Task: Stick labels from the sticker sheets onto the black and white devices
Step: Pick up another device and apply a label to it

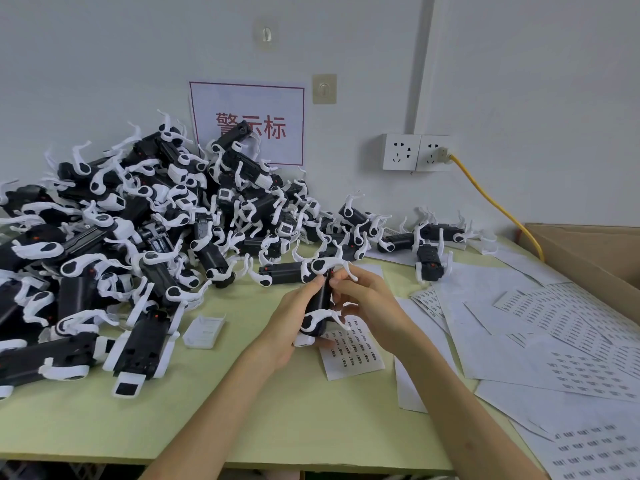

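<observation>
Head view shows a pale green table filling the lower frame. A big pile of black and white devices covers its left half. Loose sticker sheets spread at the right. In the centre, the left hand is wrapped around one device, held upright above a small sheet. The right hand touches the device's upper end, fingertips pinched together there.
</observation>
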